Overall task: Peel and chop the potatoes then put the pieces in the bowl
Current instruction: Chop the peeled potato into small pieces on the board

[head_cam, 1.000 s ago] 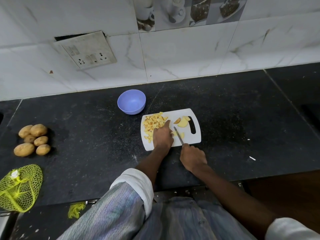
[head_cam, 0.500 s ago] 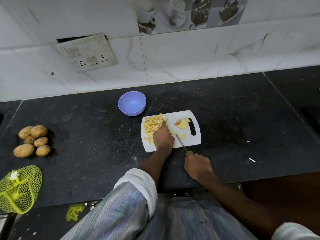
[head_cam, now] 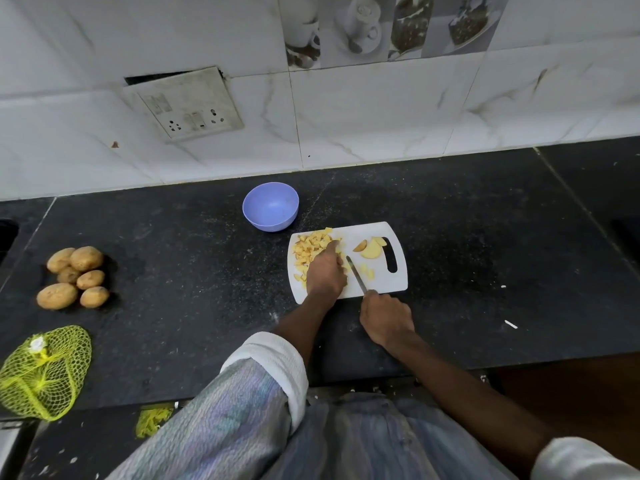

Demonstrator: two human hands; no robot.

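Note:
On the white cutting board [head_cam: 391,285] my left hand [head_cam: 325,273] lies with fingers curled over a potato piece, which it mostly hides. Just to its right is the knife [head_cam: 356,277], blade pointing away from me, and my right hand [head_cam: 386,318] grips its handle at the board's near edge. A pile of chopped potato pieces [head_cam: 308,249] covers the board's left part. Two or three larger potato wedges [head_cam: 370,249] lie near the board's handle slot. The blue bowl [head_cam: 270,206] stands behind the board and holds no pieces.
Several whole unpeeled potatoes [head_cam: 74,277] lie at the left of the black counter [head_cam: 190,271]. A yellow mesh bag [head_cam: 41,372] rests at the near left edge. The tiled wall with a socket plate [head_cam: 187,105] runs behind the counter.
My right hand drew the knife back toward me, then pushed it forward again beside my left hand. My left hand has stayed on the potato.

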